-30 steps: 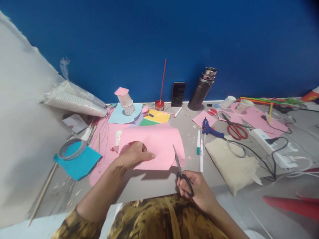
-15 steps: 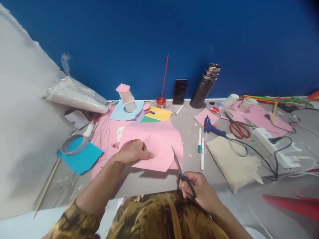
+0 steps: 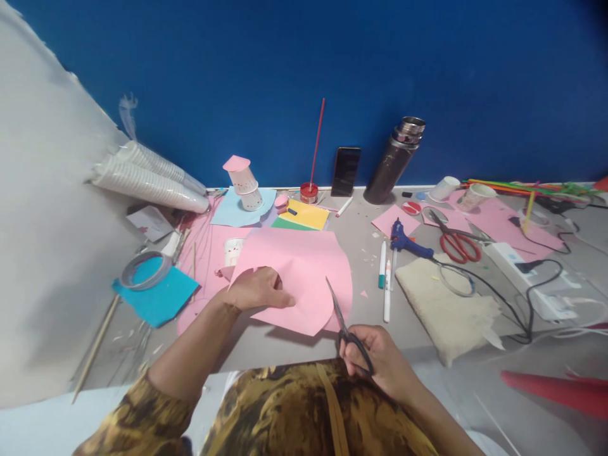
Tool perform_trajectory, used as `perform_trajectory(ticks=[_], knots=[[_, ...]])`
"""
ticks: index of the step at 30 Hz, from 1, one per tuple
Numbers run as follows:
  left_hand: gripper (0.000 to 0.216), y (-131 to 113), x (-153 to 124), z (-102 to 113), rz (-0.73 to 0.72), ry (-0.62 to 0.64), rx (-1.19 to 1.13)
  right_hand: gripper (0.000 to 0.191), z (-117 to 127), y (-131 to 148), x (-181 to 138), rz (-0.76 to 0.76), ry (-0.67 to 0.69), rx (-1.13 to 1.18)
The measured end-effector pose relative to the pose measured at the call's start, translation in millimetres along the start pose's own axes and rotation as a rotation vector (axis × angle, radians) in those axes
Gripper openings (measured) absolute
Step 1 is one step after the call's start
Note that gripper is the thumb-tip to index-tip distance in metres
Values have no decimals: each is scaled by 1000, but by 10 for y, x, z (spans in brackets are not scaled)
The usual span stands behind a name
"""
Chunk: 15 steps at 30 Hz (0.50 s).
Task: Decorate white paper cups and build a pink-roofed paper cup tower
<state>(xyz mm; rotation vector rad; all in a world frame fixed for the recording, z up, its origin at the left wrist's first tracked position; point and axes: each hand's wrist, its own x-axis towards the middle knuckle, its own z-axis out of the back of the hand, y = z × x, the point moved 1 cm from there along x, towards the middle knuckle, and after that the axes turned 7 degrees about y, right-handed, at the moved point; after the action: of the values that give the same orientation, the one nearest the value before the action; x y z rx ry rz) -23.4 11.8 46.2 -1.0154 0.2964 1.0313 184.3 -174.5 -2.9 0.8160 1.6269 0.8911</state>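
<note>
My left hand grips a large pink paper sheet by its left edge and holds it lifted a little over the grey table. My right hand is closed round the black handles of a pair of scissors. Its blades point up and left, and they meet the sheet's lower right edge, which is curved there. More pink paper lies flat under and left of the sheet.
Behind stand a decorated paper cup stack, a red pot with a stick, a phone and a steel flask. To the right lie marker pens, a blue glue gun, red scissors, a beige cloth and cables. A tape ring lies left.
My left hand has turned the pink sheet a little, so its lower edge now shows a rounder cut. The scissors stay at the sheet's lower right edge.
</note>
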Motion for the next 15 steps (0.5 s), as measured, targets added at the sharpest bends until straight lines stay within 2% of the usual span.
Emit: perform_trajectory(ticks=[10, 15], knots=[[57, 22, 4, 50, -37, 43, 9, 44, -7, 19, -23, -42, -6, -4], [54, 6, -4, 100, -22, 20, 65, 46, 16, 6, -36, -48, 18, -12]])
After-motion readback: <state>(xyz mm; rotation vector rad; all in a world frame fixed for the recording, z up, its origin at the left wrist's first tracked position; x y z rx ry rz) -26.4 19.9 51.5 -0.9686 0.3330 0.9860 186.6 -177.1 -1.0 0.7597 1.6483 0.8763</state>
